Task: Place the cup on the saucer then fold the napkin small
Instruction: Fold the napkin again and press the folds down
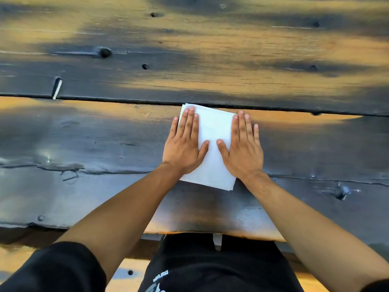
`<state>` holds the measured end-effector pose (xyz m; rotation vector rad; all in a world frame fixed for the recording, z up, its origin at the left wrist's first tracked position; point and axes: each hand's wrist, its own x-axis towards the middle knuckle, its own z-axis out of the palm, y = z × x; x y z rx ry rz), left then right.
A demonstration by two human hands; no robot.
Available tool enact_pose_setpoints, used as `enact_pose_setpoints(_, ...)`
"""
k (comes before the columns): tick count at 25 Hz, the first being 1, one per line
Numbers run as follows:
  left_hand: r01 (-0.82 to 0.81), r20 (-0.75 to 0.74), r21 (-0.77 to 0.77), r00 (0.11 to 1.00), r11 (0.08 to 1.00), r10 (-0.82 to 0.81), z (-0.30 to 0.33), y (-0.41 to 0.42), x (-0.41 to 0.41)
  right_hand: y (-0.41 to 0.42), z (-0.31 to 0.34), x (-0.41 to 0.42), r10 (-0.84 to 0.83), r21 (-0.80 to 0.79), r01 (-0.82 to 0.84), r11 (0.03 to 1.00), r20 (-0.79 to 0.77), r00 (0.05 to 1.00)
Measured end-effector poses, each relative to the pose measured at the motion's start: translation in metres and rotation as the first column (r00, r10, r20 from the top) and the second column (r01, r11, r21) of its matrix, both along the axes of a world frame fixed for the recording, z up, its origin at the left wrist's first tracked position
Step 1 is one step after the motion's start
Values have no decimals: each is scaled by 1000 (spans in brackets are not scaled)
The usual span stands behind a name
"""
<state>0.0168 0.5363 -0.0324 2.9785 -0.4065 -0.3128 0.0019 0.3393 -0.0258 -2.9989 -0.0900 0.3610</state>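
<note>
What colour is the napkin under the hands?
White, plain with no pattern; the napkin shows in the head view, lying on the dark wooden table.

My left hand (185,144) lies flat over the left edge of the napkin (213,144), so that whole side is hidden under my palm and fingers. My right hand (242,146) covers the napkin's right edge and its near right corner the same way. I cannot tell how many layers the napkin has; only thin edges peek out at its far left corner and near edge. The table (105,133) runs past every side of the view, far beyond the napkin. My sleeves (63,268) are cut off at the bottom.
</note>
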Motion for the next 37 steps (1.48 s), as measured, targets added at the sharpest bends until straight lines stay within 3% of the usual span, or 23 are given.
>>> enact_pose_setpoints(4,7,-6,6,1000,1000,-7,1,-2,1,26,12,2,-120,37,119,992,48,992)
enact_pose_setpoints(8,30,-8,14,1000,999,-30,1,-2,1,61,12,-15,-24,156,13,988,72,997)
enact_pose_setpoints(14,18,-16,18,1000,1000,-18,1,-3,1,21,-4,-43,111,3,-111,994,46,993)
enact_pose_setpoints(19,21,-9,22,1000,1000,-20,0,-1,1,3,-4,-45,230,-30,-230,973,21,973)
enact_pose_setpoints(25,29,-11,36,1000,999,-28,-1,-1,1,39,6,-14,-21,118,11,993,84,996)
enact_pose_setpoints(30,22,-18,32,1000,999,-21,-2,-2,0,23,-6,4,38,64,-41,997,43,998)
enact_pose_setpoints(37,8,-78,35,997,999,-6,2,-2,2,7,-4,4,-39,50,40,998,-6,999)
